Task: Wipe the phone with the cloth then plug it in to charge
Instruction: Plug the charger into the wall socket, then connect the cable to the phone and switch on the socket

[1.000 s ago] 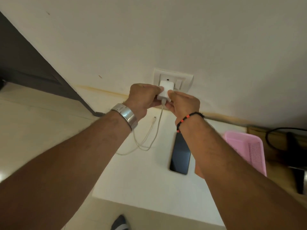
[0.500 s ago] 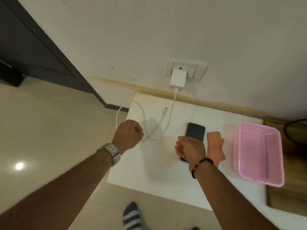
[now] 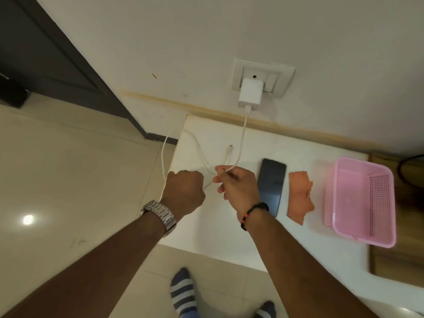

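A dark phone (image 3: 271, 182) lies screen up on the white table (image 3: 229, 228), with a folded orange cloth (image 3: 300, 198) just right of it. A white charger block (image 3: 250, 94) sits in the wall socket (image 3: 263, 75). Its white cable (image 3: 242, 143) runs down to my right hand (image 3: 237, 185), which pinches it left of the phone. The cable loops over the table's left edge, and its free plug end (image 3: 230, 147) rests on the table. My left hand (image 3: 184, 191) is a closed fist at the table's left edge; whether it grips the cable is hidden.
An empty pink plastic basket (image 3: 362, 200) stands at the table's right end. A dark door (image 3: 52, 56) is at the upper left. Beige floor tiles lie left of the table, and my striped-socked feet (image 3: 183, 292) are below its near edge.
Both hands left the charger block at the socket and came down to the table. My right hand has moved left off the phone and taken hold of the cable.
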A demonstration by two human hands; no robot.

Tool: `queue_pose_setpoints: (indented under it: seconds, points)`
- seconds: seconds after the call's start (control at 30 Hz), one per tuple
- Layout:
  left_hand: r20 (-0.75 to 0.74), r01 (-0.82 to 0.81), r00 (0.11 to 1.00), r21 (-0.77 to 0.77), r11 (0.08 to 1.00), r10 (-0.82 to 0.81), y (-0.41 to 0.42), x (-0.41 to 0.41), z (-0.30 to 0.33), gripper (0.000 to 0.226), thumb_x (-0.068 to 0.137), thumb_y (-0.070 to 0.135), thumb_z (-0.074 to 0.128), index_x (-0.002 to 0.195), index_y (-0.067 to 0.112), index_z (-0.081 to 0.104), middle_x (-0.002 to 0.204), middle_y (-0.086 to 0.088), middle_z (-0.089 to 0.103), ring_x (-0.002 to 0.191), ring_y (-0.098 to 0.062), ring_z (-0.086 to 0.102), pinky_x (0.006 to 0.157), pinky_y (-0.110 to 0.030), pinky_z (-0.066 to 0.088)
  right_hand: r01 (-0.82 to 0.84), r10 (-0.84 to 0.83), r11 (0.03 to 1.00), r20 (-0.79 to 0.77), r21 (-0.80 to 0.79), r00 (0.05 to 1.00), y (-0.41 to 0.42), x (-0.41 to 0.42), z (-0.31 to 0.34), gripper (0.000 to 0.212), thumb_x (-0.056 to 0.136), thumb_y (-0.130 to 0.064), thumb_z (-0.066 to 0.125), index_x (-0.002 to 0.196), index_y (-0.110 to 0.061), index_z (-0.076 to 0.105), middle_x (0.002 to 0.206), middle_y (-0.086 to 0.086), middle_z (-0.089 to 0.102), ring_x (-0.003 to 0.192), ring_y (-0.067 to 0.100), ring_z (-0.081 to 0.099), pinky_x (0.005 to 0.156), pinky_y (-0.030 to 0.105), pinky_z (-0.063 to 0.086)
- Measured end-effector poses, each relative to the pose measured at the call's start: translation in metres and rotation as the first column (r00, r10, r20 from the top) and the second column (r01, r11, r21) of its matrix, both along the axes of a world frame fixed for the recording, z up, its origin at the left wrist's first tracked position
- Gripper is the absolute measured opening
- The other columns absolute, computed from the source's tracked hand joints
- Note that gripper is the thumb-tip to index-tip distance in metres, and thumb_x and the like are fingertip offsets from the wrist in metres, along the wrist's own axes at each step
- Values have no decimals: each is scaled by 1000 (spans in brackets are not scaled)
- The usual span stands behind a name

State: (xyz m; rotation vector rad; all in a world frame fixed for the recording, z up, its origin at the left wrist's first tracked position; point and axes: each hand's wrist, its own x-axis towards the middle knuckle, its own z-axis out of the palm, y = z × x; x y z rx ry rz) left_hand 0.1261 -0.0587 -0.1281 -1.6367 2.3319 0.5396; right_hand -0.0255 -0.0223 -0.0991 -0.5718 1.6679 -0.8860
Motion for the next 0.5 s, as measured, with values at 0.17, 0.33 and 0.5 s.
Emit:
queue_pose_setpoints:
  seconds: [0.17,0.33,0.5]
  points:
    - [-42,186,983,225,957,-181,32,30,50,9,87,26,59,78,25,57,83,7,66,78,-19,64,66,-32,48,-256,244,967,-305,-2,921,5,-4,2,42,96,-40,66,136,-29,61,99,-7,72,93,5,66,92,31,57]
    - [-194,162,975,293,942,-108,71,47,77,9,88,31,66,80,26,67,77,15,66,72,0,56,61,-10,37,-2,103,983,-543,183,833,56,-6,6,103,81,-49,79,160,-23,18,159,9,37,146,28,36,117,46,37]
    - [-304,172,950,318,932,-71,101,33,86,16,89,37,66,75,36,57,72,22,57,73,6,54,66,-7,38,267,-293,794,-41,546,955,115,-11,8,85,84,-48,79,150,-10,41,147,12,50,129,33,55,105,48,51]
